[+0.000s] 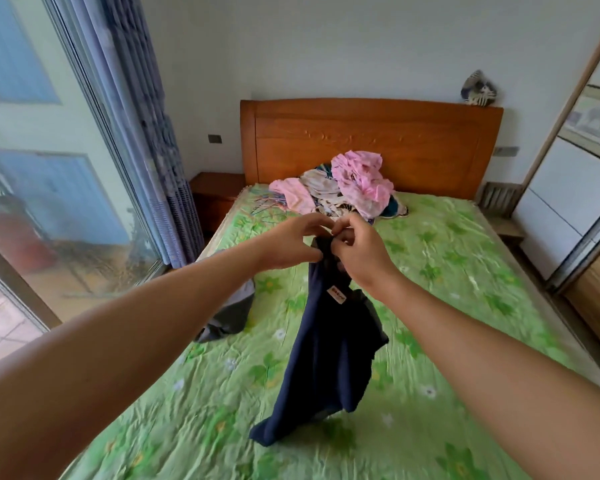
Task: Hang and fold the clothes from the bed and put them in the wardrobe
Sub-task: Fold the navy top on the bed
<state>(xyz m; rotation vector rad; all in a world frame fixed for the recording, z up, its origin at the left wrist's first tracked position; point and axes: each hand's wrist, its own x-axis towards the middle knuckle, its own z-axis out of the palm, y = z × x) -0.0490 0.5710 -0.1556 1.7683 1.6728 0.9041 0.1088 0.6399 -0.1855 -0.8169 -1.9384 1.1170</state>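
Observation:
A dark navy garment [329, 355] with a small white label hangs over the green floral bed [465, 306], its lower end touching the sheet. My left hand [291, 244] and my right hand [359, 251] meet at its top edge and pinch the cloth there. A pile of pink, white and patterned clothes [347, 185] lies near the wooden headboard [371, 133]. Several coloured hangers [267, 202] lie to the left of the pile. A grey garment [229, 313] droops over the bed's left edge.
The wardrobe [568, 209] with sliding white and mirrored doors stands along the right side. A glass balcony door [49, 188] and blue curtains [153, 133] fill the left. A wooden nightstand [215, 192] sits beside the headboard.

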